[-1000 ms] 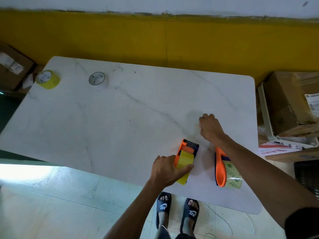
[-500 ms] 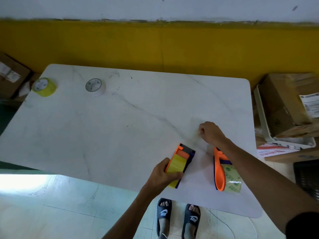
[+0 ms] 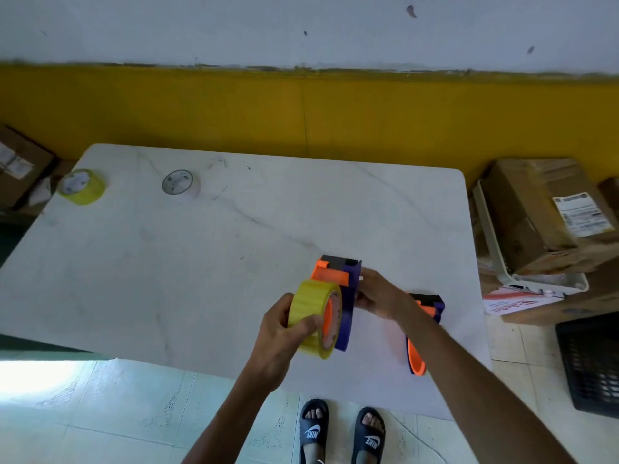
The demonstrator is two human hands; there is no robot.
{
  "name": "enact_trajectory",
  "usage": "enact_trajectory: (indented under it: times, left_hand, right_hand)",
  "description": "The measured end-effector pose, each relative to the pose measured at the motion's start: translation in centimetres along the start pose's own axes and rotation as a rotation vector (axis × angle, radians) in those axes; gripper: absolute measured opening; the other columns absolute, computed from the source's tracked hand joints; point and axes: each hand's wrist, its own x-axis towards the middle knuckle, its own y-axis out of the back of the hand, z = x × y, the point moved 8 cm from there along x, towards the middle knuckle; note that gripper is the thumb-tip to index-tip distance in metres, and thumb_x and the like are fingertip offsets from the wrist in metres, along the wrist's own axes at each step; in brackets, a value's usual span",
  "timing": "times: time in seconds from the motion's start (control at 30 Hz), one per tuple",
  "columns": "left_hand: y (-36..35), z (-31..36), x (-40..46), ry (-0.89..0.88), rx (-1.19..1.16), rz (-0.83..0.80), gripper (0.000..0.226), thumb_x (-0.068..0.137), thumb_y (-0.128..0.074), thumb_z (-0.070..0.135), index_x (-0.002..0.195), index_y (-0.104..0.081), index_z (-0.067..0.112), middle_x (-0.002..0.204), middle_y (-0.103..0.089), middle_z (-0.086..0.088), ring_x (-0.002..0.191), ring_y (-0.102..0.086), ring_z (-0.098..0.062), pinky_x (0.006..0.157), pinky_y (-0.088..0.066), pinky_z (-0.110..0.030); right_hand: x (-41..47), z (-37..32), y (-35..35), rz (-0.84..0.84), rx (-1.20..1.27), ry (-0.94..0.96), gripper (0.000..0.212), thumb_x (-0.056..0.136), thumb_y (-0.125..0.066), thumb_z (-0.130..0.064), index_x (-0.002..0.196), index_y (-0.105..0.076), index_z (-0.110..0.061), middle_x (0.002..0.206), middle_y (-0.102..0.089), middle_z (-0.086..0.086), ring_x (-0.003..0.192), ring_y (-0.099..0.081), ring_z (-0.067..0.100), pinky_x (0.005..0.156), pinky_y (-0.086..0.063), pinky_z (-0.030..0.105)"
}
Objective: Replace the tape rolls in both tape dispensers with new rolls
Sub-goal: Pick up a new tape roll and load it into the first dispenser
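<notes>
— Dispenser [image 3: 338,296] position?
— Held above the tabletop [image 3: 201,262], long axis running away from the person, orange-and-black head at the far end.
— Hands?
— Left hand [image 3: 281,333] fingers wrapped around the yellow roll [image 3: 310,316] mounted on it; right hand [image 3: 378,293] grips its purple side.
— Others?
— Second dispenser [image 3: 423,333] lies under the right forearm; two spare rolls [image 3: 82,186] sit far left.

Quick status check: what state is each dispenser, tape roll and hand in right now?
Left hand: grip closed on the yellow roll.
Right hand: grip closed on the held dispenser.
Yellow roll: on the held dispenser's hub.
Held dispenser: lifted off the table.
Second dispenser: lying on the table, partly hidden by the right arm.
Green roll: lying at the far left corner.
White roll: lying flat on the table.
</notes>
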Motion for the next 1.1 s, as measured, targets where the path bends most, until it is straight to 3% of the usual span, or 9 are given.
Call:
enact_trajectory:
  times: [0.1,0.27,0.4,0.47,0.6,0.7,0.87,1.03,1.1]
  left_hand:
    - [-0.7,-0.2,0.0,0.024,-0.007,0.036,0.058,0.058,-0.071,0.043,0.103,-0.061,0.006,0.096,-0.064,-0.022,0.080,-0.061,-0.024,0.069,-0.050,-0.039]
    - [-1.8,-1.4,-0.2,0.080,-0.015,0.075,0.058,0.056,-0.070,0.047,0.097,-0.061,0.006,0.084,-0.062,-0.012,0.075,-0.060,-0.021,0.068,-0.050,-0.038]
    - [-2.8,-2.8,0.7,0.145,0.053,0.116,0.034,0.067,-0.073,0.038,0.087,-0.061,0.014,0.078,-0.062,-0.003,0.069,-0.059,-0.016,0.063,-0.050,-0.030]
    - [-2.9,-3.9,1.4,0.189,0.086,0.149,0.024,0.077,-0.074,0.034,0.087,-0.060,0.016,0.081,-0.063,-0.004,0.070,-0.059,-0.017,0.064,-0.050,-0.030]
    - [-3.8,-5.4,2.2,0.228,0.165,0.141,0.017,0.082,-0.071,0.031,0.083,-0.058,0.019,0.079,-0.062,0.000,0.068,-0.058,-0.013,0.060,-0.047,-0.025]
    - [-4.4,-5.6,2.5,0.236,0.196,0.147,0.019,0.081,-0.072,0.033,0.083,-0.057,0.020,0.078,-0.062,0.002,0.067,-0.058,-0.011,0.057,-0.045,-0.022]
    - [-3.9,-5.5,3.1,0.224,0.287,0.156,0.026,0.081,-0.071,0.037,0.093,-0.058,0.017,0.084,-0.063,0.002,0.072,-0.061,-0.012,0.058,-0.044,-0.020]
    - [-3.4,-6.0,2.8,0.224,0.324,0.116,0.021,0.082,-0.070,0.034,0.088,-0.054,0.020,0.079,-0.058,0.003,0.066,-0.054,-0.007,0.055,-0.039,-0.017]
    - [-3.2,-6.4,2.9,0.223,0.336,0.112,0.020,0.083,-0.069,0.032,0.085,-0.053,0.021,0.077,-0.057,0.004,0.064,-0.053,-0.007,0.054,-0.040,-0.016]
  right_hand:
    - [-0.8,2.7,-1.8,0.033,0.213,-0.095,0.026,0.097,-0.044,-0.010,0.111,-0.065,-0.005,0.104,-0.071,0.016,0.093,-0.067,0.029,0.094,-0.051,0.044]
    - [-2.8,5.5,-3.2,0.046,0.369,-0.169,0.038,0.092,-0.053,-0.016,0.125,-0.059,0.000,0.114,-0.068,0.019,0.104,-0.066,0.032,0.092,-0.054,0.042]
    - [-3.5,7.9,-3.0,0.039,0.623,-0.161,0.064,0.093,-0.042,-0.043,0.140,-0.045,0.001,0.145,-0.045,0.026,0.137,-0.040,0.043,0.113,-0.032,0.055]
    - [-3.6,8.3,-3.0,0.060,0.640,-0.183,0.075,0.091,-0.035,-0.063,0.133,-0.055,-0.003,0.135,-0.058,0.022,0.129,-0.050,0.040,0.109,-0.037,0.054]
    - [-3.7,8.1,-2.4,0.167,0.489,-0.190,0.078,0.091,-0.023,-0.070,0.121,-0.064,-0.011,0.108,-0.071,0.012,0.094,-0.069,0.028,0.078,-0.054,0.041]
    - [-3.8,7.7,-3.0,0.103,0.359,-0.295,0.086,0.084,-0.017,-0.079,0.111,-0.067,-0.014,0.113,-0.069,0.015,0.092,-0.070,0.029,0.076,-0.056,0.040]
    - [-4.6,6.1,-0.7,0.267,-0.388,-0.537,0.115,0.071,-0.002,-0.089,0.099,-0.067,0.003,0.088,-0.072,0.027,0.077,-0.073,0.038,0.066,-0.061,0.042]
    - [-4.1,5.0,-0.2,0.358,-0.496,-0.540,0.114,0.071,0.000,-0.088,0.088,-0.066,0.004,0.076,-0.071,0.023,0.060,-0.071,0.032,0.057,-0.061,0.035]
    - [-4.5,4.7,0.2,0.386,-0.511,-0.537,0.115,0.073,-0.002,-0.086,0.094,-0.063,0.008,0.076,-0.071,0.025,0.063,-0.072,0.034,0.056,-0.061,0.035]
